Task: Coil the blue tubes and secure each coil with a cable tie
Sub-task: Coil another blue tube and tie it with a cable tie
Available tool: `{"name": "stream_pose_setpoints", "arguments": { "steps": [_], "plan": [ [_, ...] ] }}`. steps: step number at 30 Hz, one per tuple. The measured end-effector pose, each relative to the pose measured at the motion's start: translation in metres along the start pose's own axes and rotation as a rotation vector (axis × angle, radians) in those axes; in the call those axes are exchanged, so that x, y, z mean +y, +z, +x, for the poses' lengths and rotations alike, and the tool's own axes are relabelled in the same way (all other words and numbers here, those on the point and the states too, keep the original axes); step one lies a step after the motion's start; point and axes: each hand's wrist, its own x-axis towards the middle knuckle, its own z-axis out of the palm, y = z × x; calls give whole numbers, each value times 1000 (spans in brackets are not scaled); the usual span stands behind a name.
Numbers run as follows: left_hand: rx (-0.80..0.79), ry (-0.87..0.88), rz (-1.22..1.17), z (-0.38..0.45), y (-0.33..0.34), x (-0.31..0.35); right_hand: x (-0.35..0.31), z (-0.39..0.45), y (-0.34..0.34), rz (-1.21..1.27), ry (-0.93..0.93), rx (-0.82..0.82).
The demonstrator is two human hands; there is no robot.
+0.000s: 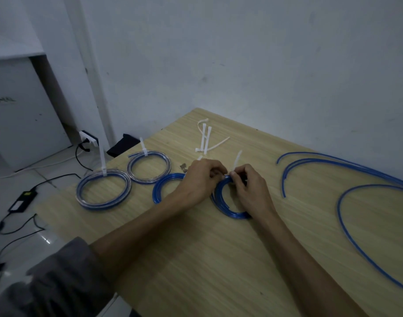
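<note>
A blue tube coil (221,202) lies in the middle of the wooden table (207,259). My left hand (198,179) and my right hand (248,188) meet at its top, fingers pinched on a white cable tie (237,160) whose tail sticks up. Another blue coil (160,186) lies just left, partly under my left wrist. Two tied coils (103,192) (149,167) rest farther left, each with an upright tie. Loose blue tubes (356,227) curve over the right side.
Spare white cable ties (205,139) lie near the table's far edge. A small dark object (183,167) sits by my left hand. Off the left edge, the floor holds a power adapter (22,201), black cables and a wall socket (88,137). A wall stands close behind.
</note>
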Motion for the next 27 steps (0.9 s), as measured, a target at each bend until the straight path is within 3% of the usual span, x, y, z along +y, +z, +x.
{"name": "stream_pose_setpoints", "arguments": {
  "steps": [7, 11, 19, 27],
  "plan": [
    [-133, -30, -200, 3, -3, -5, 1, 1, 0, -12, -13, 19],
    [-39, -126, -408, 6, 3, -5, -1, 0, 1, 7, -6, 35],
    [-49, 65, -203, 10, 7, -2, 0, -1, 0, 5, -14, -5],
    [146, 66, -163, 14, 18, -1, -2, -1, 2, -55, -39, -5]
  ]
}}
